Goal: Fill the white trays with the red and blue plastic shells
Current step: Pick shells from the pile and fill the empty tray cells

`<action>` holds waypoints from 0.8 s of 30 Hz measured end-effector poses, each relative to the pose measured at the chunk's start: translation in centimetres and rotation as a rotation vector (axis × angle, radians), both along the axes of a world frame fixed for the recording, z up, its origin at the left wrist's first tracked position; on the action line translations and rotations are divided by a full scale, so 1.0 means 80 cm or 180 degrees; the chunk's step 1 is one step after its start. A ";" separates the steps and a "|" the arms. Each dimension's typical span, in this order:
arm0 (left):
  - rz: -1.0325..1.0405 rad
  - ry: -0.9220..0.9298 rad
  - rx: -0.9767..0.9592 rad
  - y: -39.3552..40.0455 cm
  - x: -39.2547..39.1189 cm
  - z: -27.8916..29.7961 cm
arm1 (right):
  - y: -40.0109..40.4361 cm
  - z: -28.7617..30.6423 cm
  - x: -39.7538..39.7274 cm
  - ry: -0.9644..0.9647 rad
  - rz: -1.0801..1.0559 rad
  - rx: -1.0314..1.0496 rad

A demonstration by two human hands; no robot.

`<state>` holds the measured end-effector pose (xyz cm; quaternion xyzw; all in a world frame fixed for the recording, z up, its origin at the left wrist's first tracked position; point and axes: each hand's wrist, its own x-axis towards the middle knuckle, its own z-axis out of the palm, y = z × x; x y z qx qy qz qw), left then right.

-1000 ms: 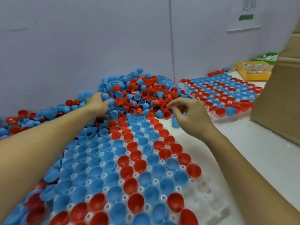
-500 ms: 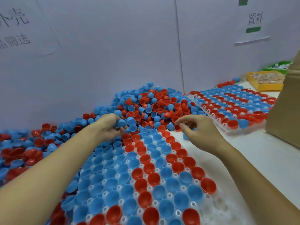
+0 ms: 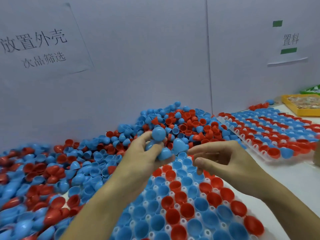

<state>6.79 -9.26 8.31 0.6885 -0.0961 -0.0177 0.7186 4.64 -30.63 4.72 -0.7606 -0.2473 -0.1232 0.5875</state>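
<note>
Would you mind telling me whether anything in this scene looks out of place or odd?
One thing stands out: on the far tray, the two front-edge shells, one red and one blue, lie tipped dome-out, while the others sit open side up. Otherwise the left hand grips several blue shells.

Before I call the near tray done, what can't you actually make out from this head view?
- Near tray: its front rows are cut off by the bottom edge; both forearms cover more cells.
- Left hand: grips several blue shells; exact count hidden by fingers and motion blur.
- Right hand: blurred; nothing visible in it.
- Far tray: right end cut off.
</note>
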 end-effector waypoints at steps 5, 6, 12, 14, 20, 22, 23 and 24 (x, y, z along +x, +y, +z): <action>-0.0324 -0.0617 0.0735 -0.010 -0.022 -0.014 | 0.016 0.001 -0.004 0.0135 -0.0003 0.0046; -0.0311 -0.0713 0.0879 -0.009 -0.023 -0.015 | 0.018 0.000 -0.003 0.0227 0.0008 0.0085; -0.0133 -0.1453 0.1396 -0.006 -0.026 -0.018 | 0.023 -0.001 -0.005 0.1228 0.0460 0.0806; -0.0166 -0.1730 0.1602 -0.008 -0.028 -0.018 | 0.023 -0.001 -0.003 0.1614 0.0653 0.1213; -0.0326 -0.2652 0.1966 -0.012 -0.037 -0.017 | 0.013 -0.005 0.000 0.2083 0.1383 0.1251; -0.0425 -0.2726 0.2083 -0.015 -0.038 -0.019 | 0.011 -0.006 0.002 0.2051 0.1435 0.1160; -0.0448 -0.2748 0.2120 -0.015 -0.038 -0.020 | 0.010 -0.007 0.002 0.2018 0.1424 0.1140; -0.0476 -0.2763 0.2126 -0.014 -0.038 -0.021 | 0.010 -0.007 0.003 0.1984 0.1405 0.1135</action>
